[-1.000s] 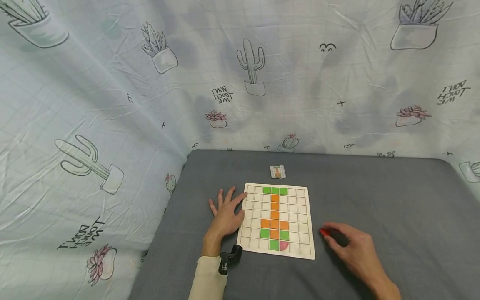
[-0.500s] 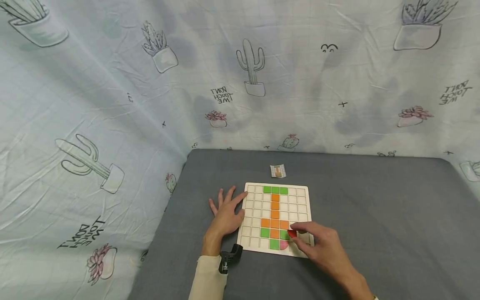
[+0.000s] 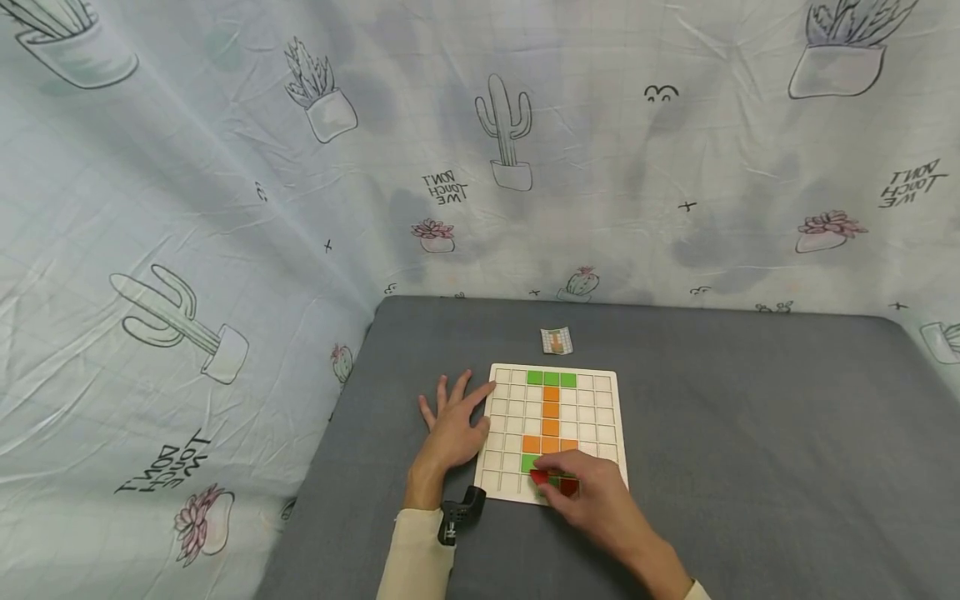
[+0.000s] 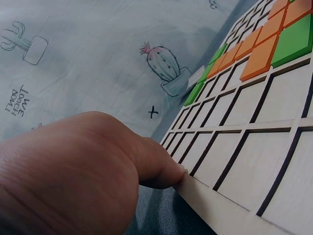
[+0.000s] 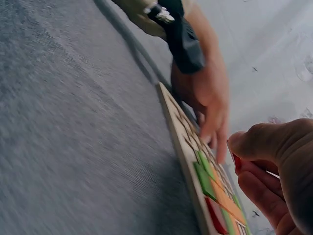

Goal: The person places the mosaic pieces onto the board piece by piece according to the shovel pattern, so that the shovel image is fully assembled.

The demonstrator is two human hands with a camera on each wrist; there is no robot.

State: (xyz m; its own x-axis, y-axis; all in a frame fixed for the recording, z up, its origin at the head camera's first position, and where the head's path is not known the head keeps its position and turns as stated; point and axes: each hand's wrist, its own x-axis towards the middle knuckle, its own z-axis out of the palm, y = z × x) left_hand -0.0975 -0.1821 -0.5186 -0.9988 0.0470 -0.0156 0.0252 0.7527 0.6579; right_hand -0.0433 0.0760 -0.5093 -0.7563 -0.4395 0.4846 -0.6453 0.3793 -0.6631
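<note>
A square wooden grid board [image 3: 600, 408] lies on the grey cloth with green tiles [image 3: 551, 380] and orange tiles [image 3: 551, 410] in its cells. My left hand [image 3: 452, 437] rests at the board's left edge, fingers spread; the left wrist view shows the thumb [image 4: 168, 172] touching the rim. Between thumb and fingertips my right hand [image 3: 603, 502] pinches a small red tile [image 3: 538, 477] over the lower middle of the grid. Another red tile [image 5: 216, 215], rounded on one side, sits in a bottom-row cell under that hand. The right hand covers part of the lower rows.
Beyond the board's far edge lies a small printed card [image 3: 557, 341] with a grid pattern. A pale curtain [image 3: 600, 167] with cactus drawings hangs behind and to the left of the table [image 3: 750, 417]. A black wrist camera mount [image 3: 461, 512] sits on the left wrist.
My right hand has moved left with the red tile, from the cloth right of the board to over its lower middle. My left hand has stayed at the edge.
</note>
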